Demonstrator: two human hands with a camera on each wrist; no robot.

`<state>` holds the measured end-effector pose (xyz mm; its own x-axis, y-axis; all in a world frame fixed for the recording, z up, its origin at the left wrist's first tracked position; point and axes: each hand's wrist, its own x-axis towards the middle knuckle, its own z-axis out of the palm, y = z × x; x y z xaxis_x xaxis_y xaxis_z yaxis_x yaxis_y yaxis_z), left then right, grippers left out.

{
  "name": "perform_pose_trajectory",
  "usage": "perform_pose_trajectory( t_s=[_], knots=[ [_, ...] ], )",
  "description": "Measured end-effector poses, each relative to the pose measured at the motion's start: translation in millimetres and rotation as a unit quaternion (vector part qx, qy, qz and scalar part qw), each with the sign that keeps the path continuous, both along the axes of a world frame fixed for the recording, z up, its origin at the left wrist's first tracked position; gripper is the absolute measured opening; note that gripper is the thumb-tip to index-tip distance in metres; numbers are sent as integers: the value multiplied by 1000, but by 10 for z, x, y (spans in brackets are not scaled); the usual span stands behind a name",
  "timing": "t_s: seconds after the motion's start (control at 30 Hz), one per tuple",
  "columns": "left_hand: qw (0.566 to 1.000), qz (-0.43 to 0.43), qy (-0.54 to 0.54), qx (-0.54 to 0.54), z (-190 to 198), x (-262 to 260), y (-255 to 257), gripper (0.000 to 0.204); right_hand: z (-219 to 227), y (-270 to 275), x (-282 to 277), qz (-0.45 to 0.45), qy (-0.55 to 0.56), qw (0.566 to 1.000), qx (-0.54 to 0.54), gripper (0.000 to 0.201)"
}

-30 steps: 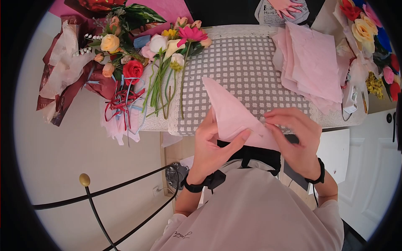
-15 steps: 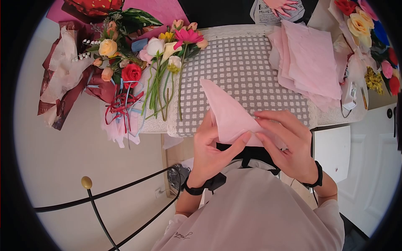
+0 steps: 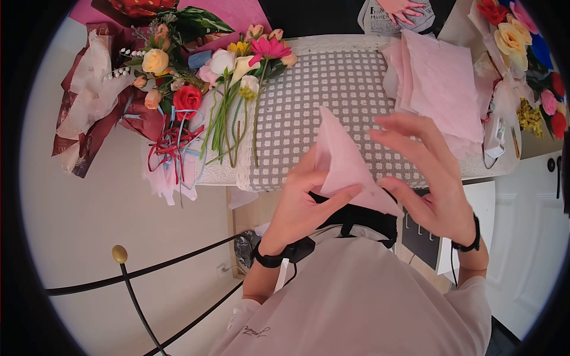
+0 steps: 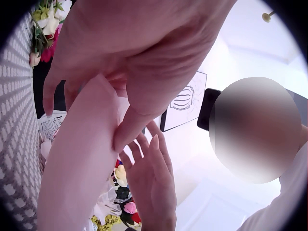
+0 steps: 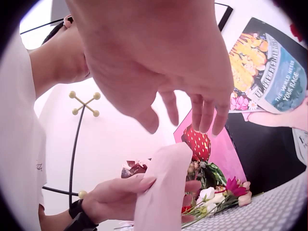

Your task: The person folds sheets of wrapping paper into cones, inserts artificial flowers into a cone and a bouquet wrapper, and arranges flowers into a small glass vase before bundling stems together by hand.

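Observation:
A folded sheet of pink paper [image 3: 344,160], shaped like a pointed cone, is pinched in the left hand [image 3: 300,202] above the table's front edge, thumb on its near face and fingers behind. The right hand [image 3: 430,178] is held off to the right of the paper, fingers spread and slightly bent, with nothing in them. In the left wrist view the left thumb presses on the pink paper [image 4: 79,154]. The right wrist view shows a gap between the right fingertips and the top of the pink paper [image 5: 163,183].
Loose flowers with green stems [image 3: 222,121] and a bouquet in dark red wrapping [image 3: 89,101] lie at the left of the checked cloth [image 3: 320,83]. A stack of pink sheets [image 3: 442,89] and another bouquet [image 3: 513,44] are at the right. A black metal rail [image 3: 178,264] stands at lower left.
The right hand has let go of the paper and moved up and to the right, its fingers spreading. The left hand has shifted slightly right with the paper, whose tip has moved right.

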<state>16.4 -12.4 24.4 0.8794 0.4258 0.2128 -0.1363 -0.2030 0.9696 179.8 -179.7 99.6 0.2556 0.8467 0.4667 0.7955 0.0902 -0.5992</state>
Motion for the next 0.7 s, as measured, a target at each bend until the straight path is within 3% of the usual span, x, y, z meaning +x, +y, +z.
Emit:
perform_pose_trajectory(
  t_s=[0.1, 0.17, 0.3, 0.43, 0.5, 0.6, 0.7],
  knots=[
    [998, -45, 33, 9, 56, 14, 10, 19, 190, 104, 53, 70, -84, 993, -46, 54],
    [995, -91, 19, 20, 64, 34, 21, 16, 180, 200, 102, 98, -82, 990, -62, 52],
    [995, -102, 5, 12, 92, 65, -13, 15, 84, 329, 291, 176, -57, 979, -85, 48],
    [995, -98, 22, 22, 53, 54, 4, 16, 80, 349, 308, 171, -18, 984, -57, 45],
    [995, -96, 16, 18, -16, 55, 33, 16, 173, 279, 246, 98, -39, 994, 14, 38],
    [996, -85, 12, 28, -54, 61, 55, 17, 143, 124, 222, 123, 10, 991, -43, 29],
    [993, -111, 28, -30, -35, 96, 49, 18, -29, 108, 174, 127, -9, 989, -81, 25]
  ],
)
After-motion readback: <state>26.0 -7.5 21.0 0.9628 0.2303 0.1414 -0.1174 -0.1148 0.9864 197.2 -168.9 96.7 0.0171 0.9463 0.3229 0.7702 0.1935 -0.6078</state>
